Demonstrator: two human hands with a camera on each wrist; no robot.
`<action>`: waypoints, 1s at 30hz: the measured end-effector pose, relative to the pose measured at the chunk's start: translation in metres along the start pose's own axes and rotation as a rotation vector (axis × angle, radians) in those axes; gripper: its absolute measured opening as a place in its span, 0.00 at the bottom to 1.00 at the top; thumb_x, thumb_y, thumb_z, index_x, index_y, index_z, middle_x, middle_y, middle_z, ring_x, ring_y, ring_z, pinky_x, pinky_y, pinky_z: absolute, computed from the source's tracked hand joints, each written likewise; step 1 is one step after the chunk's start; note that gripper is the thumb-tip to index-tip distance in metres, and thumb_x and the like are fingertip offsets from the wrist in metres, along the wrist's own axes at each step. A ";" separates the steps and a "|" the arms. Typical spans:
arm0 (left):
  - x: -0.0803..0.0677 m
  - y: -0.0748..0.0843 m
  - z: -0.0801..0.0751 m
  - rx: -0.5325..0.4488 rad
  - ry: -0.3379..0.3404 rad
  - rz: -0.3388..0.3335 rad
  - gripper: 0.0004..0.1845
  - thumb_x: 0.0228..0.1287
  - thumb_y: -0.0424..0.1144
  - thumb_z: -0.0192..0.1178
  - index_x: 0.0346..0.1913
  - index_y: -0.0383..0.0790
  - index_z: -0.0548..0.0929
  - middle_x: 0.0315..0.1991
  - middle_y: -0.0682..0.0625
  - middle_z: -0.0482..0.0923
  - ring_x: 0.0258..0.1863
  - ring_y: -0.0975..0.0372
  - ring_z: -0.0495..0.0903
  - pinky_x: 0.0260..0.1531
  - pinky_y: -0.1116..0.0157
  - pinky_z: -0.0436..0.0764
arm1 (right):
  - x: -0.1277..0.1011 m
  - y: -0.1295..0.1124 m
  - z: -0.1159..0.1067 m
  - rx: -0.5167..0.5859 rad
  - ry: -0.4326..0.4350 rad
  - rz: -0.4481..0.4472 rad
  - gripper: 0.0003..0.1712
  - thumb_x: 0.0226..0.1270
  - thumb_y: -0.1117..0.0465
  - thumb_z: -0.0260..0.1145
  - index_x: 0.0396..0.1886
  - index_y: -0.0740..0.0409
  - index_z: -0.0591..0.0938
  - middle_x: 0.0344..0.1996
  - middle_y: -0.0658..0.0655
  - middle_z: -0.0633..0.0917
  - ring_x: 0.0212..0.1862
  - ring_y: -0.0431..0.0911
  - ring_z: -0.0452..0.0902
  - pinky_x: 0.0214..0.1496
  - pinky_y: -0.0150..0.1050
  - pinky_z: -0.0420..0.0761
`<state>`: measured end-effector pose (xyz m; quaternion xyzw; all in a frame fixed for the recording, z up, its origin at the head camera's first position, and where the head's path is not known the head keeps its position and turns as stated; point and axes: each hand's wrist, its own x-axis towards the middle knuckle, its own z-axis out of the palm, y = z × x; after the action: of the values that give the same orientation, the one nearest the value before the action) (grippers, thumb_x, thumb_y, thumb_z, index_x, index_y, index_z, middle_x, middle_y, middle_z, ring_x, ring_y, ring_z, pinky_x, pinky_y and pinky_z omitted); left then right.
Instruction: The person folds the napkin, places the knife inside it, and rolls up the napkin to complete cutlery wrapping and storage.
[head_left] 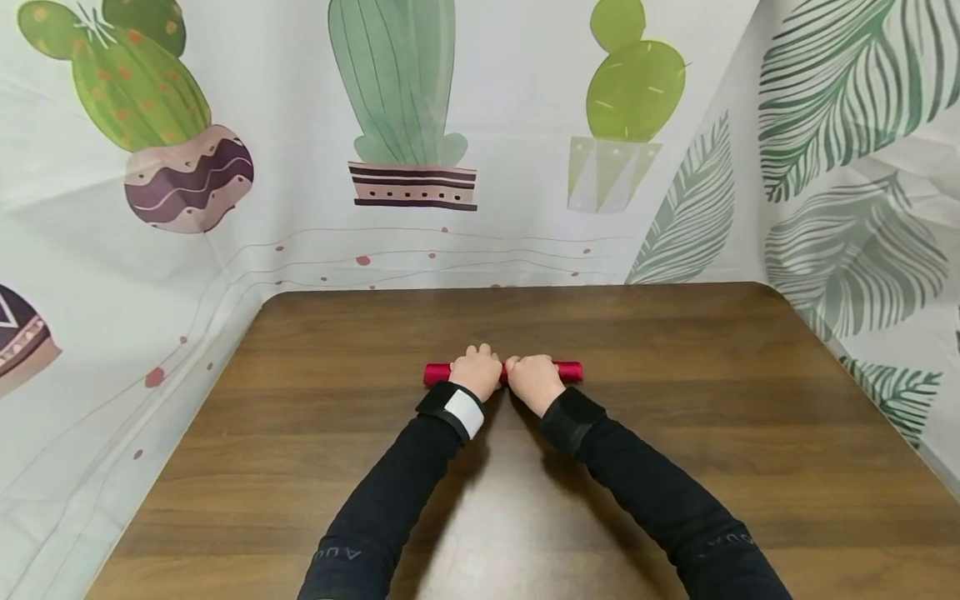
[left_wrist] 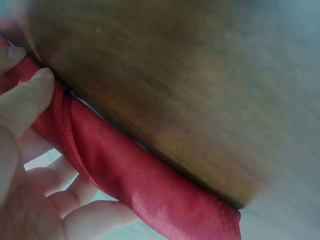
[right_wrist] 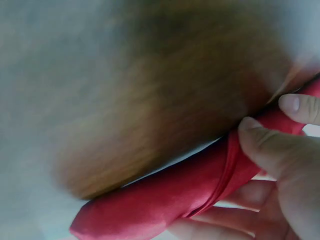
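Note:
A shiny red cloth, rolled into a tube, lies crosswise over the table's far half. My left hand grips it just left of its middle, the thumb pressing the near side while the other fingers reach around beyond it. Close beside it, my right hand holds the roll in the same manner, its thumb near a slanting folded edge. Both ends of the roll stick out past the hands. In each wrist view the other hand's thumb tip shows right next to this one.
Brown wooden table spreads around both forearms, its rounded far edge against a white hanging printed with cacti and leaves. Black sleeves cover the arms, and dark bands circle the wrists; the left one bears a white patch.

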<state>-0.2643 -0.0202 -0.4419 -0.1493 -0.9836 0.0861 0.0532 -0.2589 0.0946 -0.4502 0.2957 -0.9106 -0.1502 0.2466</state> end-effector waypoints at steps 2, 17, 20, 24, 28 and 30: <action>0.001 0.000 -0.002 0.004 0.001 -0.005 0.15 0.50 0.44 0.64 0.38 0.37 0.81 0.34 0.44 0.72 0.31 0.53 0.70 0.21 0.57 0.75 | 0.002 0.002 0.002 0.036 -0.002 0.007 0.05 0.53 0.67 0.61 0.22 0.61 0.73 0.11 0.56 0.76 0.14 0.46 0.72 0.15 0.40 0.71; 0.010 -0.007 -0.003 -0.075 -0.088 -0.079 0.16 0.53 0.42 0.62 0.44 0.38 0.79 0.38 0.42 0.72 0.36 0.51 0.70 0.27 0.54 0.75 | 0.020 0.000 0.026 0.082 -0.049 0.030 0.06 0.53 0.69 0.61 0.20 0.59 0.73 0.14 0.56 0.78 0.16 0.47 0.72 0.16 0.42 0.72; 0.015 -0.011 0.004 -0.057 -0.074 -0.080 0.18 0.52 0.43 0.62 0.45 0.37 0.78 0.40 0.42 0.73 0.37 0.51 0.70 0.27 0.53 0.75 | 0.023 -0.001 0.027 0.074 -0.020 0.043 0.06 0.52 0.69 0.61 0.20 0.59 0.73 0.14 0.57 0.78 0.16 0.47 0.73 0.17 0.42 0.72; 0.017 -0.014 0.019 -0.035 -0.034 -0.078 0.24 0.52 0.46 0.63 0.50 0.36 0.76 0.41 0.43 0.75 0.38 0.52 0.71 0.28 0.53 0.75 | 0.021 -0.002 0.027 0.111 -0.027 0.082 0.04 0.54 0.66 0.60 0.23 0.59 0.75 0.17 0.59 0.80 0.21 0.50 0.75 0.22 0.45 0.75; 0.016 -0.020 0.035 -0.060 -0.019 -0.052 0.29 0.52 0.54 0.60 0.50 0.35 0.75 0.40 0.44 0.75 0.37 0.53 0.71 0.29 0.56 0.76 | 0.017 0.002 0.018 0.220 -0.228 0.112 0.10 0.58 0.57 0.61 0.34 0.60 0.76 0.29 0.61 0.81 0.32 0.55 0.75 0.34 0.53 0.75; 0.011 -0.023 0.030 -0.109 -0.051 -0.046 0.29 0.53 0.56 0.58 0.50 0.35 0.75 0.40 0.44 0.74 0.39 0.53 0.71 0.33 0.57 0.75 | 0.016 0.006 0.011 0.281 -0.342 0.112 0.17 0.59 0.52 0.60 0.42 0.59 0.75 0.36 0.60 0.80 0.39 0.56 0.74 0.43 0.55 0.72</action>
<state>-0.2853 -0.0430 -0.4664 -0.1273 -0.9910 0.0349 0.0217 -0.2786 0.0911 -0.4512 0.2465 -0.9661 -0.0559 0.0530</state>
